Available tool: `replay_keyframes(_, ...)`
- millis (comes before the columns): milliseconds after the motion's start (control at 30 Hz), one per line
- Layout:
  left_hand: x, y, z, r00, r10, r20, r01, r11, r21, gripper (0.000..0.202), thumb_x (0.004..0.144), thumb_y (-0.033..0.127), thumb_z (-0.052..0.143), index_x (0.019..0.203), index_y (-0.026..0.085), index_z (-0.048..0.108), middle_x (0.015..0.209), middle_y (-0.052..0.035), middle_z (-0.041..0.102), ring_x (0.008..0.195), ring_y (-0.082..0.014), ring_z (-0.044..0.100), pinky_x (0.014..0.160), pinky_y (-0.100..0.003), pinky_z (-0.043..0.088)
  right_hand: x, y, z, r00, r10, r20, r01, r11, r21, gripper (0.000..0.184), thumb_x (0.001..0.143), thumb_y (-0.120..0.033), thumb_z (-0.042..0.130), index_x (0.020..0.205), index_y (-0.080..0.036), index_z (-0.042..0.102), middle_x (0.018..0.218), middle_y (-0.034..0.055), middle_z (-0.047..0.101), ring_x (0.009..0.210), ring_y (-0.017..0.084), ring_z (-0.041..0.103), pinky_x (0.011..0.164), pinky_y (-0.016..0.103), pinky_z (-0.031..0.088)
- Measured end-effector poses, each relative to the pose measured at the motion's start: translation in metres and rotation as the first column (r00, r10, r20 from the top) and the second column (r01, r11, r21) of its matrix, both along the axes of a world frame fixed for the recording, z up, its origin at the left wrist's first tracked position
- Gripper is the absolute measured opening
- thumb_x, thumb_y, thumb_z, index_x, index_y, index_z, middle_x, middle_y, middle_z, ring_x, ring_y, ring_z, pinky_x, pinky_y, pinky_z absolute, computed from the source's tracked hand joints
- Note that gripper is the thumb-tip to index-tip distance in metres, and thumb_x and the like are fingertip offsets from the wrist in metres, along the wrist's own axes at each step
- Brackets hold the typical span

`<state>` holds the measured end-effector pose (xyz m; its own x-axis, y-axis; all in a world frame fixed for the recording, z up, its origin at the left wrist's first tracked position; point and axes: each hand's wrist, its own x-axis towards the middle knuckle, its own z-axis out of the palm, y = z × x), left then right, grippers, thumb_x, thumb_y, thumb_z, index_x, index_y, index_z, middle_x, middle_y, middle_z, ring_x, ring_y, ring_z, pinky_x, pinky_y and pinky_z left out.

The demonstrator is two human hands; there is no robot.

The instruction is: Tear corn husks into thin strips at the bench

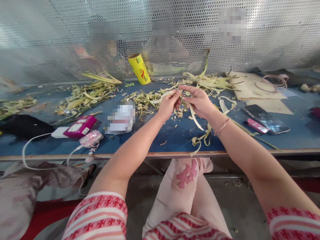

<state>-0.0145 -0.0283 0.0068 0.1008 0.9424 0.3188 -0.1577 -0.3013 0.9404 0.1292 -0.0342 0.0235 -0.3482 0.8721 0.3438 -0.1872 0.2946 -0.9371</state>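
Observation:
Above the middle of the blue table, my left hand [170,102] and my right hand [197,100] meet fingertip to fingertip. Both pinch a pale green leaf strip [193,116], whose loose end hangs below the right hand. Another pale length [160,98] runs out to the left, partly behind my left fingers; I cannot tell if it is the same strip. Curled leaf scraps [143,100] lie behind and left of the hands. A bundle of long leaves [212,81] rests beyond the right hand. Cut strips [205,136] lie near the table's front edge.
A yellow cardboard tube [139,69] stands tilted by the perforated metal screen [175,20]. More leaves [87,93], a purple box [80,126] and a cabled pink case [91,138] are left. A phone [266,118], pink lighter-like object [257,126] and brown paper [246,87] lie right.

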Motion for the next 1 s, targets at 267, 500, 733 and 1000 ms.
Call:
replay_keyframes(267,-0.003,0.005,-0.004,0.998,-0.01,-0.06,0.012,0.999,0.042,0.034,0.09,0.045,0.057,0.07,0.019,0.056,0.056,0.0041,0.046,0.043,-0.0042,0.041,0.045,-0.022,0.031,0.004,0.004,0.0,0.999,0.042,-0.026,-0.043,0.999,-0.02,0.052,0.076,-0.016,0.07,0.127,-0.017,0.061,0.127,0.0091,0.06,0.069,0.008,0.058,0.053,0.021,0.052)
replay_keyframes(500,0.002,0.0,0.002,0.998,-0.023,0.054,0.025,0.999,-0.04,0.035,0.09,0.04,0.059,0.065,0.018,0.048,0.05,0.0061,0.039,0.04,-0.0031,0.029,0.042,-0.021,0.022,0.006,0.004,0.002,1.0,0.024,0.004,-0.024,1.0,-0.011,0.055,0.074,-0.011,0.067,0.129,-0.019,0.061,0.138,0.0085,0.055,0.063,0.004,0.055,0.047,0.018,0.048)
replay_keyframes(733,0.003,-0.004,0.009,0.995,-0.022,0.097,0.031,0.995,-0.093,0.037,0.093,0.034,0.057,0.062,0.017,0.044,0.049,0.0083,0.026,0.039,-0.0026,0.019,0.042,-0.021,0.015,0.01,-0.001,0.008,0.995,0.085,0.056,-0.085,0.996,0.0,0.059,0.072,-0.01,0.068,0.13,-0.017,0.06,0.142,0.0102,0.052,0.061,0.002,0.051,0.047,0.017,0.044)
replay_keyframes(1000,-0.002,0.002,0.007,1.0,0.008,-0.003,-0.008,0.997,-0.073,0.049,0.09,0.048,0.057,0.058,0.019,0.035,0.049,0.0065,0.027,0.04,-0.0042,0.022,0.043,-0.024,0.021,0.014,-0.002,0.009,0.993,0.072,0.093,-0.073,0.997,-0.001,0.057,0.073,-0.015,0.071,0.128,-0.02,0.062,0.135,0.007,0.057,0.065,0.004,0.055,0.051,0.02,0.046)
